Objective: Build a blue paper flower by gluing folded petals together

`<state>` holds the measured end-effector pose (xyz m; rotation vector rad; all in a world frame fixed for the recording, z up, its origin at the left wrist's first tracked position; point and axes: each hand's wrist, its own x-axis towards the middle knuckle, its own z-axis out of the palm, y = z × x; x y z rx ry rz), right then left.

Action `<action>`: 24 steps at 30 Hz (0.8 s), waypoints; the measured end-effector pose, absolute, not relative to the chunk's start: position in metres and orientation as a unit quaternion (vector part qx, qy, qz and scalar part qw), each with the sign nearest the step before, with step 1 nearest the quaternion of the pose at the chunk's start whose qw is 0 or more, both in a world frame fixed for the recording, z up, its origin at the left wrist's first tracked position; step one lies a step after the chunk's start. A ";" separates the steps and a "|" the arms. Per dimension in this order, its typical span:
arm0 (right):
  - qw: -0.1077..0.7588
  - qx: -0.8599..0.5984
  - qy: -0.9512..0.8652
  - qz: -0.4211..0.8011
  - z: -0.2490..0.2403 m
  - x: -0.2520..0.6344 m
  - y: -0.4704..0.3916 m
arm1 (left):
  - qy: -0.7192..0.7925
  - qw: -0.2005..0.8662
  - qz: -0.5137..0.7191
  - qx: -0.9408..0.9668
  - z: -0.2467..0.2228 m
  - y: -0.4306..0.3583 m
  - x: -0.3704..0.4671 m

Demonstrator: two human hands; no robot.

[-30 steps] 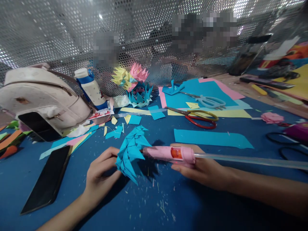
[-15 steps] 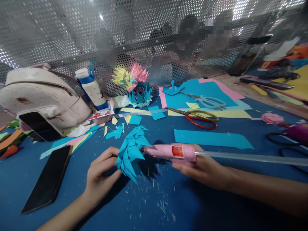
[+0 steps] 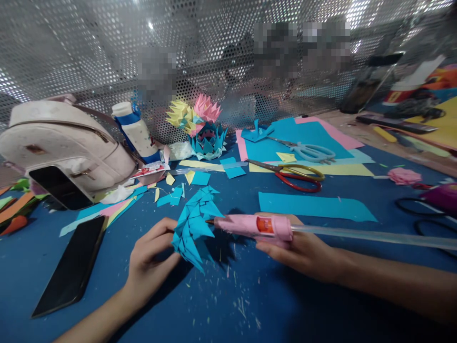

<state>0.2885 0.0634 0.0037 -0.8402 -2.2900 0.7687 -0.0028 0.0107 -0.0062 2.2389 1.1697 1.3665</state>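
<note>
A folded blue paper flower (image 3: 196, 228) with pointed petals is tilted on its side above the blue tabletop. My left hand (image 3: 152, 257) grips it from the left, and its fingertips are partly hidden behind the petals. My right hand (image 3: 300, 252) is closed around a pink hot glue gun (image 3: 253, 226), with the grip mostly hidden below the barrel. The gun's dark nozzle points left at the flower's petals. A long clear glue stick (image 3: 360, 234) sticks out of the gun's rear towards the right.
Red-and-yellow-handled scissors (image 3: 300, 176) lie behind a blue paper strip (image 3: 314, 207). Finished paper flowers (image 3: 207, 138) stand by the perforated metal panel (image 3: 228, 52). A black phone (image 3: 71, 267), a bottle (image 3: 135, 133) and a white backpack (image 3: 67, 138) are at left.
The glue gun has shifted very slightly to the right, its nozzle still at the flower. My left hand and the flower look almost unmoved.
</note>
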 end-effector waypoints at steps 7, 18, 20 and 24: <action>0.270 -0.314 -0.869 0.270 0.007 0.288 0.063 | 0.407 0.134 0.463 0.776 -0.007 0.010 -0.003; 0.283 -0.318 -0.869 0.252 0.000 0.290 0.063 | 0.406 0.130 0.468 0.774 -0.004 0.011 -0.002; 0.290 -0.320 -0.868 0.246 -0.003 0.292 0.062 | 0.402 0.131 0.468 0.776 -0.005 0.011 -0.002; 0.301 -0.313 -0.870 0.233 -0.004 0.292 0.062 | 0.389 0.135 0.467 0.783 -0.007 0.011 -0.004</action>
